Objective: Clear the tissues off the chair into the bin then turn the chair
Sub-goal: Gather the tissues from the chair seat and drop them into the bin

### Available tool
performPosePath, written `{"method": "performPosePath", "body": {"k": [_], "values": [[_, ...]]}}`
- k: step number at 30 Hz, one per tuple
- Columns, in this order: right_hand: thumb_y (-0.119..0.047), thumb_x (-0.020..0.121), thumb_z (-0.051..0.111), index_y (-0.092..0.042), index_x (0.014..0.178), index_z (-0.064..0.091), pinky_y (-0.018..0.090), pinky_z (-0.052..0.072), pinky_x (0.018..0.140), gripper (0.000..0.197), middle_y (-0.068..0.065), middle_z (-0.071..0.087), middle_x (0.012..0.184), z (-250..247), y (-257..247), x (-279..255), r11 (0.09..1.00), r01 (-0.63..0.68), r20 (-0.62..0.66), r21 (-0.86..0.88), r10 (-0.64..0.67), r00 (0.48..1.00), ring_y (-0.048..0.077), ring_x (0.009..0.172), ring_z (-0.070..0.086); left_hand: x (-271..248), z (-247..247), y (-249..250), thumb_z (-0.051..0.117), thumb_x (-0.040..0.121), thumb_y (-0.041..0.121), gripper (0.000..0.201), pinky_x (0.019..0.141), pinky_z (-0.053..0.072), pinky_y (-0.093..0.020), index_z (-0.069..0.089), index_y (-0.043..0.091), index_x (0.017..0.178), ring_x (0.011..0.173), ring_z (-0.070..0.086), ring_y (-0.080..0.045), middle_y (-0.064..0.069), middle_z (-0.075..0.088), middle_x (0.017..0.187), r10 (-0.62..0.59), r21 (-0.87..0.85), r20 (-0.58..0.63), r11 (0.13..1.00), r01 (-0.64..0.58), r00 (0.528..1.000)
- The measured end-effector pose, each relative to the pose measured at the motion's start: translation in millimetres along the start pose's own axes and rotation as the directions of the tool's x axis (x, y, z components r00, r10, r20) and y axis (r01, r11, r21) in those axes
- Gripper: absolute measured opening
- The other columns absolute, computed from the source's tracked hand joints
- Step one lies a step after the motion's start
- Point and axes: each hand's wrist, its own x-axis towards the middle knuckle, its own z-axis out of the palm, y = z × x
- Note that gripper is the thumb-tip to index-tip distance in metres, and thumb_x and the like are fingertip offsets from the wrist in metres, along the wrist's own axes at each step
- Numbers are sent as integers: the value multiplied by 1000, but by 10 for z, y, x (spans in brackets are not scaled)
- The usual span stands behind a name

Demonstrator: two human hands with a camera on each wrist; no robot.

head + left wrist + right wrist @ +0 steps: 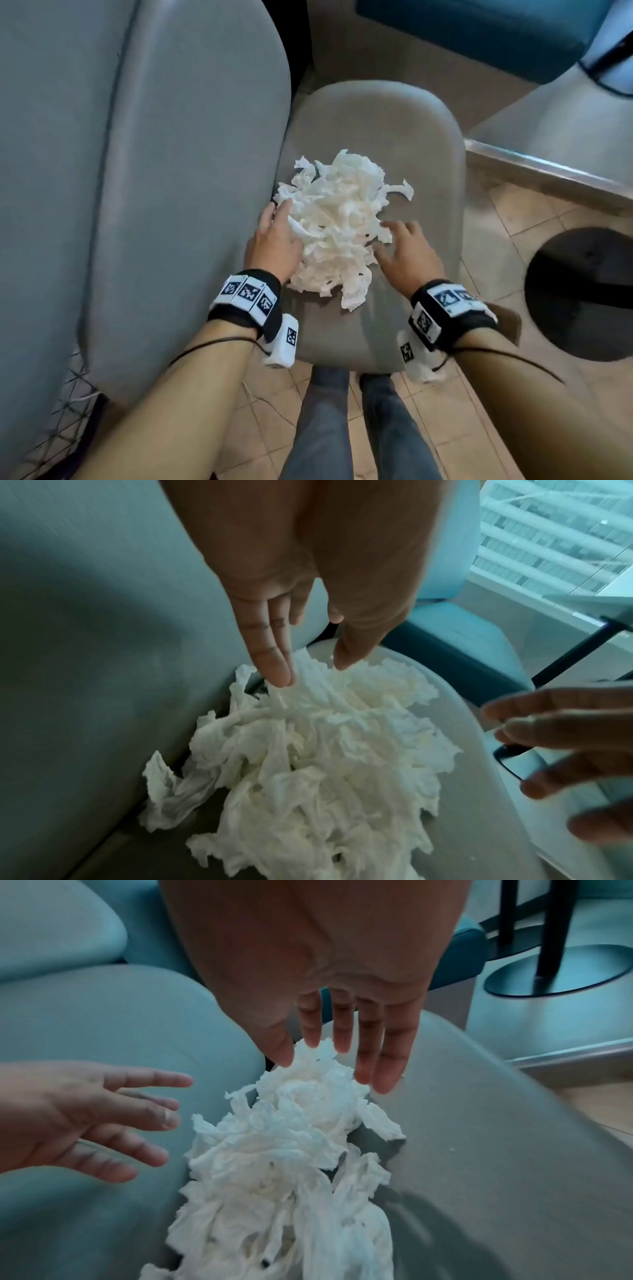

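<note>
A pile of crumpled white tissues [339,219] lies on the grey chair seat [404,137], against the foot of the backrest [164,164]. My left hand [282,219] is at the pile's left side with straight fingers [274,666] touching the paper. On the pile's right edge is my right hand [394,240], its fingers [383,1069] spread just over the tissues. Neither hand holds anything. The same pile fills the left wrist view [315,764] and the right wrist view [284,1150].
A dark round shape [582,291] lies on the tiled floor to the right; I cannot tell whether it is the bin. Black wire mesh [65,411] shows at lower left behind the backrest. A teal seat [479,31] stands beyond the chair. My legs are at the seat's front edge.
</note>
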Motion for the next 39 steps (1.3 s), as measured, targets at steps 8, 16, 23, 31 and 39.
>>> {"method": "performPosePath", "body": {"k": [8,16,23,31,39], "values": [[-28,91,58,-35,149,22,44,47,88,68,8,54,135,401,-19,775,989,-48,75,-137,58,996,36,113,58,267,383,-264,56,86,16,34,83,50,-32,67,26,116,93,62,-26,-5,68,103,39,7,-137,999,-38,990],[-17,86,43,-17,109,66,43,53,91,32,9,68,110,465,102,715,955,-150,-105,256,182,978,31,100,62,156,189,-290,49,86,21,19,69,35,-27,66,13,82,76,50,-23,-2,53,85,-6,-153,-391,986,-58,920],[-19,93,35,-13,71,41,31,35,62,24,-2,45,76,309,241,620,799,-211,-168,564,361,917,22,79,42,254,-20,-131,60,83,20,13,68,37,-14,64,9,85,78,52,-17,-2,57,95,118,-110,-464,976,-190,878],[-43,64,50,-30,76,51,54,58,78,18,18,69,94,537,466,613,664,-321,-21,675,453,891,40,87,68,442,283,315,46,87,16,49,77,42,-37,36,35,131,88,51,-24,-1,56,97,226,87,91,969,-233,970],[-20,83,43,-32,95,58,40,57,66,22,5,67,95,514,383,626,654,-265,-44,709,416,908,29,80,68,643,595,259,44,94,30,22,80,37,-33,61,18,103,100,52,-26,-4,55,105,222,256,148,933,-254,964]]}}
